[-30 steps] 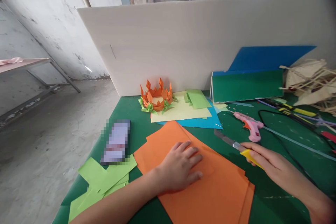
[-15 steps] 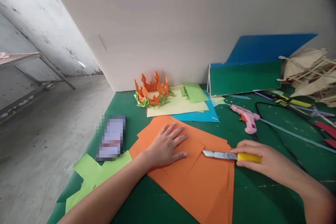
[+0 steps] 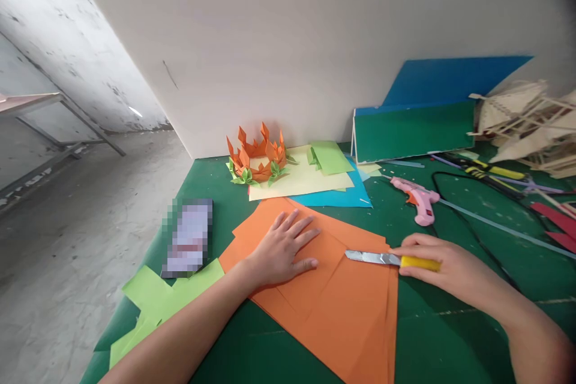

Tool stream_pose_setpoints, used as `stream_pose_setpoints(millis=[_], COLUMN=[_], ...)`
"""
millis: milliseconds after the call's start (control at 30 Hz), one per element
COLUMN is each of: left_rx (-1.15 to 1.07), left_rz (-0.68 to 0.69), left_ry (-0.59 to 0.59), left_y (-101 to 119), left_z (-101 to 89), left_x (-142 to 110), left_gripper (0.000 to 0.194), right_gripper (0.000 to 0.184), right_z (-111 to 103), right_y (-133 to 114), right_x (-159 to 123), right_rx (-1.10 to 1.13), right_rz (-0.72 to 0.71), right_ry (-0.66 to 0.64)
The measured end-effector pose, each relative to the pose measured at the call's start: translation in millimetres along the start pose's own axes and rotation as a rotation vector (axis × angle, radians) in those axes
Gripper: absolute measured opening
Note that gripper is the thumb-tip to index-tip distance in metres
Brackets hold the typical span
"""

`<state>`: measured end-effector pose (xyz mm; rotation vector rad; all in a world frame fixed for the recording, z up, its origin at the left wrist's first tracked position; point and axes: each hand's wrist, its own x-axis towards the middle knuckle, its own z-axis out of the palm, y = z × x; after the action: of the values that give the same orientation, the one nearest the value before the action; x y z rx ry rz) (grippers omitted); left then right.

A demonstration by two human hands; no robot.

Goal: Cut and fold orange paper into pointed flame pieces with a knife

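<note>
Several sheets of orange paper (image 3: 346, 318) lie stacked and overlapping on the green table (image 3: 252, 348). My left hand (image 3: 281, 249) rests flat on the upper sheets, fingers spread. On the right, my right hand (image 3: 443, 267) is closed round the yellow handle of a utility knife (image 3: 373, 258). Its long blade points left over the orange paper, with the tip near the edge of a smaller top sheet. Whether the blade touches the paper, I cannot tell. Part of the handle is hidden by my fingers.
Behind the paper stands an orange paper crown (image 3: 256, 162) with green leaves. A phone (image 3: 189, 237) and light green paper pieces (image 3: 148, 294) lie left. To the right are a pink glue gun (image 3: 418, 198), pliers (image 3: 495, 174) and a stick model (image 3: 535, 126). A white board (image 3: 270, 60) rises behind.
The view has shifted slightly. My left hand stays flat on the orange paper. My right hand still holds the utility knife, its blade tip nearly at the same spot, perhaps slightly higher.
</note>
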<state>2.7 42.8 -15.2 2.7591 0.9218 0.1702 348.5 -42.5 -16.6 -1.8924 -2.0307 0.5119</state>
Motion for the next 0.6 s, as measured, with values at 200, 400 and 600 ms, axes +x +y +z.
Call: stream_pose_setpoints(millis=[200,400,600], left_rx=[0.000,0.019,0.042], left_rz=[-0.005,-0.052,-0.061], left_ry=[0.019,0.039,-0.004], left_y=[0.4,8.4,10.3], left_z=[4.3,10.7,12.0], left_x=[-0.6,0.1,1.2], left_gripper=[0.062,0.060,0.070], right_gripper=[0.035,0.023,0.023], right_z=[8.3,13.1,20.9], right_y=[-17.3,-50.9,-45.5], right_x=[6.9,8.0,11.4], right_rx=[0.041,-0.002,-0.020], right_rz=[-0.086,-0.196,-0.204], right_ry=[-0.106,-0.099,-0.017])
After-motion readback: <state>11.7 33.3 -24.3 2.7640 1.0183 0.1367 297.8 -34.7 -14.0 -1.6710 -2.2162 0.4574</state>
